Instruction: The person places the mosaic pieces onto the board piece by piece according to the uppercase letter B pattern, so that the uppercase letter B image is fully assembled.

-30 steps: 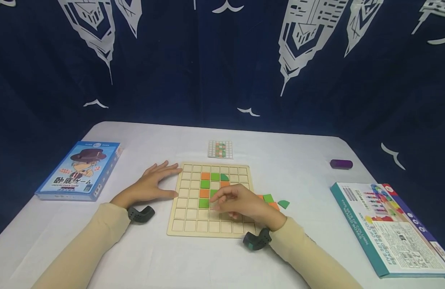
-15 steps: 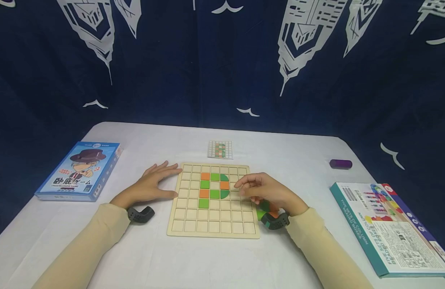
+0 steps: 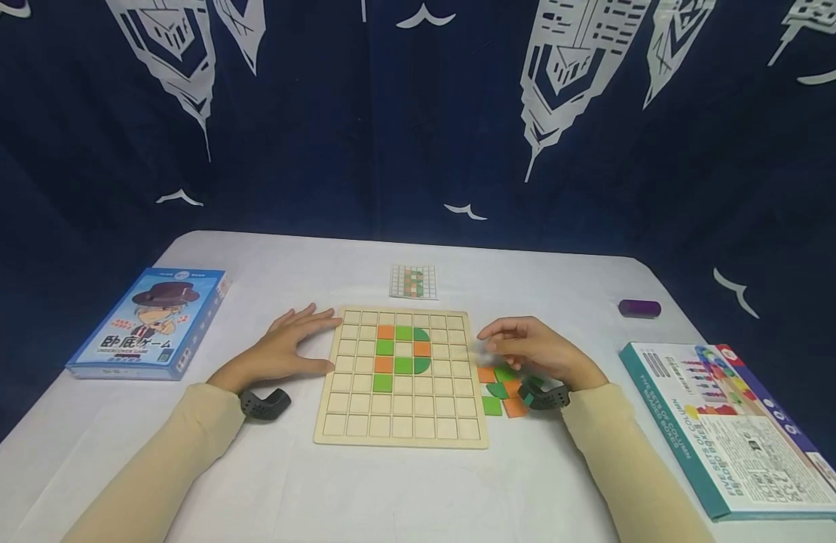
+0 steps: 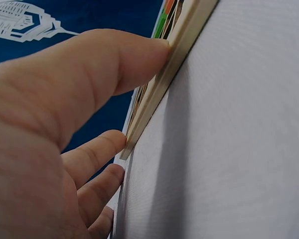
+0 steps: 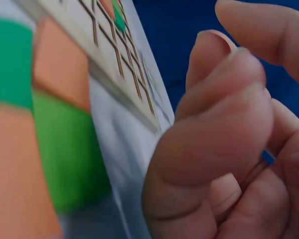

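Note:
A wooden grid board [image 3: 356, 403] lies mid-table with orange squares, light green squares [image 3: 382, 384] and two dark green quarter-round tiles [image 3: 421, 366] in its cells. My left hand [image 3: 282, 348] is spread at the board's left side; in the left wrist view the thumb [image 4: 139, 57] and index fingertip touch its edge. Just off the board's right edge hovers my right hand [image 3: 536, 348], fingers loosely bent, nothing seen between them. Below it lie several loose tiles, among them an orange square [image 3: 515, 408] and a green square [image 3: 492, 406]; the wrist camera partly covers them.
Behind the board is a small pattern card [image 3: 414, 282]. A blue game box [image 3: 146, 324] lies on the left, a white and teal box [image 3: 736, 437] on the right. Farther back on the right sits a purple cylinder [image 3: 639, 308]. A dark blue curtain [image 3: 418, 151] hangs behind the table.
My right hand has moved right, from over the middle of the board to beyond its right edge, uncovering the lower dark green quarter-round tile in its cell. The left hand stays in place.

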Demonstrator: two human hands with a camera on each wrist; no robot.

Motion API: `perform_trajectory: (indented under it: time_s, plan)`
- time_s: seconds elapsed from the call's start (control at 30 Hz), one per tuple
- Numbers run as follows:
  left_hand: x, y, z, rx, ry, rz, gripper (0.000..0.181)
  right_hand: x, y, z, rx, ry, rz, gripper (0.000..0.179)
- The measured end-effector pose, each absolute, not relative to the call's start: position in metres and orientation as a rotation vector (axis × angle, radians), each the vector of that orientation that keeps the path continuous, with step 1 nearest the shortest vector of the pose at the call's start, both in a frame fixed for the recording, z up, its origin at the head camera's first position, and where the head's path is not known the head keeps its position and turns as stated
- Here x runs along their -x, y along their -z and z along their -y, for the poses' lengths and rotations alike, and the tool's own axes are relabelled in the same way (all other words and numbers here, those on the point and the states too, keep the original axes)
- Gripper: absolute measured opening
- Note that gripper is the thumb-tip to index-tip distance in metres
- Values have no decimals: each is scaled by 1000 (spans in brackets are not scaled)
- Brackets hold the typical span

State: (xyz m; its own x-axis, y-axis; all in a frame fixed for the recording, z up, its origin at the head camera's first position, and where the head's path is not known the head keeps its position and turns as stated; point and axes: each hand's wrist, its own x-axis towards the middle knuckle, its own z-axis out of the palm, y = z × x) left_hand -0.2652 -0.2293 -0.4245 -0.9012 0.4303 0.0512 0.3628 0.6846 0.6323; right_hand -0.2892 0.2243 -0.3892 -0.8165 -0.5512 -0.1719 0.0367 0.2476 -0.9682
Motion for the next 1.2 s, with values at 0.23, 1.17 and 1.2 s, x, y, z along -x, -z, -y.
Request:
perform_trajectory:
  time_s: [0.23, 1.17, 1.2]
  plan:
    - [265, 423, 228, -656, -1019, -2787, 86, 293, 390, -241, 367, 1617, -2098, 18]
    - [263, 423, 228, -660, -1031, -2784, 85, 293, 400, -229, 389, 1360, -2295, 44]
    - [263, 423, 228, -658, -1031, -2784, 85, 292, 399, -227, 391, 1335, -2314, 45]
